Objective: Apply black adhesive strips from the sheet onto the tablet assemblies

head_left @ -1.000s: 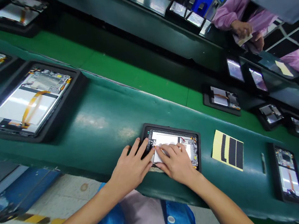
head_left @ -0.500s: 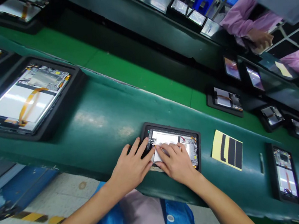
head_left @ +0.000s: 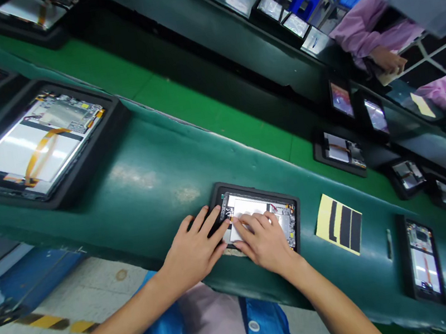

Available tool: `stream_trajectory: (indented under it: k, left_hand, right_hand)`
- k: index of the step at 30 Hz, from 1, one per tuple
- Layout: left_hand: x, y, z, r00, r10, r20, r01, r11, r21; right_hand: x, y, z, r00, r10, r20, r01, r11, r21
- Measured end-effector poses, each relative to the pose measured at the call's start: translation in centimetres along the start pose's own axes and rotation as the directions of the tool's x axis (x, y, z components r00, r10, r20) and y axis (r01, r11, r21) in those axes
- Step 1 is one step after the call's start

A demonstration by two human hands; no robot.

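Note:
In front of me an opened tablet (head_left: 250, 206) lies in a black tray (head_left: 298, 223), showing a white battery area and a circuit board on its right. My left hand (head_left: 195, 245) rests on its left end with the fingers spread and lying flat. Over the tablet's middle is my right hand (head_left: 265, 239), its fingers bent and side by side, the thumb apart from them. Both index fingertips nearly meet by a small orange part at the battery's left; what lies beneath them is hidden. A yellow sheet with black adhesive strips (head_left: 339, 225) lies right of the tray.
Another opened tablet with an orange ribbon cable (head_left: 41, 156) sits left in its tray. More stand farther left and at right (head_left: 424, 259). A thin stick-like tool (head_left: 389, 244) lies near the right one. Beyond a green belt (head_left: 198, 114), a person in pink sleeves (head_left: 372, 13) works.
On the green belt the trays have shifted slightly right, while the two lit screens beyond moved slightly left. My hands keep almost the same pose. Across the belt, the person's hand has moved a little.

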State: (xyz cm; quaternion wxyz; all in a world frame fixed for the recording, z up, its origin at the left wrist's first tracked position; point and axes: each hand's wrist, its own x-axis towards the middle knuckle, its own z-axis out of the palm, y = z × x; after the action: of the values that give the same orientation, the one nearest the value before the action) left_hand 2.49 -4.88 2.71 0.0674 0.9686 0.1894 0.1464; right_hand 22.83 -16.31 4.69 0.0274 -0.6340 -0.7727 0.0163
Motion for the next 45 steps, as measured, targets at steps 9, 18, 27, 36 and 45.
stream_trajectory:
  k: [9, 18, 27, 36, 45]
  left_hand:
    - [0.0, -0.2, 0.1, 1.0, -0.01, 0.005, 0.01, 0.998, -0.054]
    - [0.0, -1.1, 0.1, 1.0, 0.012, 0.014, -0.01, 0.996, -0.085]
    - [0.3, -1.2, -0.1, 0.999, 0.039, 0.036, -0.037, 0.999, -0.034]
    - [2.3, -1.0, 0.3, 0.986, 0.149, -0.074, -0.152, 0.988, -0.034]
    - [12.0, 8.8, 3.9, 0.853, 0.52, -0.042, -0.507, 0.807, -0.301]
  right_hand:
    - [0.1, 0.1, 0.0, 0.999, 0.003, 0.05, -0.004, 1.0, 0.031]
    - [0.2, 0.2, -0.1, 0.999, -0.029, 0.03, 0.028, 0.999, 0.029]
    - [0.5, -0.1, -0.1, 0.998, 0.007, -0.069, -0.004, 0.999, 0.05]
    - [-9.9, 3.4, -1.7, 0.777, 0.516, -0.361, -0.434, 0.854, 0.286]
    - [-21.1, 11.2, -2.1, 0.562, 0.802, -0.203, -0.73, 0.596, 0.335]
